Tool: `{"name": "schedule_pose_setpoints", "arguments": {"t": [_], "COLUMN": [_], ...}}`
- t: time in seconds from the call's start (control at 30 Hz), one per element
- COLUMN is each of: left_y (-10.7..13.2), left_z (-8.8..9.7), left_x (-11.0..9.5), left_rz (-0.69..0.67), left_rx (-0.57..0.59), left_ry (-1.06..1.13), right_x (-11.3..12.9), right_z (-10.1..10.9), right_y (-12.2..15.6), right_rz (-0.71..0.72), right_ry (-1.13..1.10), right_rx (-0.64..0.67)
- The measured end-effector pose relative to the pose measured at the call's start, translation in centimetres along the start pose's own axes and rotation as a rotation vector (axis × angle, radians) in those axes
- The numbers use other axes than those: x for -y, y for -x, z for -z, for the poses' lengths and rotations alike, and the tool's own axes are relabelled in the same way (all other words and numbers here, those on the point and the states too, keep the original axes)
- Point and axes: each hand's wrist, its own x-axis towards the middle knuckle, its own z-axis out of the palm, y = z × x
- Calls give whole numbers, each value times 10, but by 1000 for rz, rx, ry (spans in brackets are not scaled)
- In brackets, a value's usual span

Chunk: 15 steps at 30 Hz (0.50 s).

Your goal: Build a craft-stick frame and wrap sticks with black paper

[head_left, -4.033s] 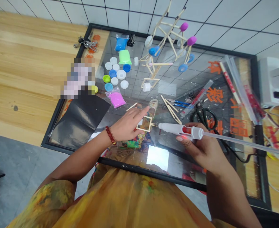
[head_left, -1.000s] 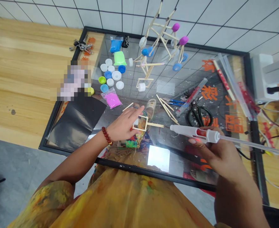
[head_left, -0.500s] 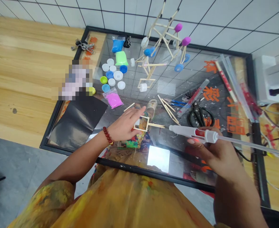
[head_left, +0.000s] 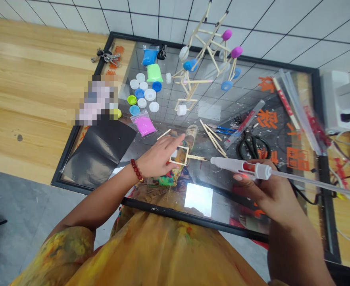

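Observation:
My left hand point(head_left: 157, 157) has its thumb and fingers on the left end of a small rectangular frame of wooden sticks point(head_left: 188, 155). Thin sticks point(head_left: 198, 158) stretch from the frame's right side. My right hand point(head_left: 272, 190) is wrapped round a white glue gun point(head_left: 237, 165), with a long clear glue stick point(head_left: 312, 182) running out of its back. The gun's nozzle points left, very close to the ends of the thin sticks; whether it touches them I cannot tell. A clear bottle-like thing point(head_left: 192, 134) lies just beyond the frame.
A larger wooden-stick model point(head_left: 206, 47) with bottle-cap wheels stands at the back. Several bottle caps point(head_left: 150, 94) and bags of coloured clay point(head_left: 144, 125) lie left of it. Loose sticks point(head_left: 213, 139), black scissors point(head_left: 249, 145) and packaged glue sticks point(head_left: 301, 111) lie to the right.
The glue gun's nozzle has shifted very slightly left relative to the sticks. The whole view has moved a little; both hands keep their holds.

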Motion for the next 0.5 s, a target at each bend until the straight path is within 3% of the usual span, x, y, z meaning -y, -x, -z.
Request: {"name": "schedule_pose_setpoints", "arguments": {"t": [0.5], "left_y": [0], "left_z": [-2], "left_x": [2], "left_rz": [-31], "left_rx": [-15], "left_ry": [-9], "right_x": [9], "right_z": [-2], "right_y": [-8], "right_rz": [199], "right_ry": [70], "right_rx": [35]}}
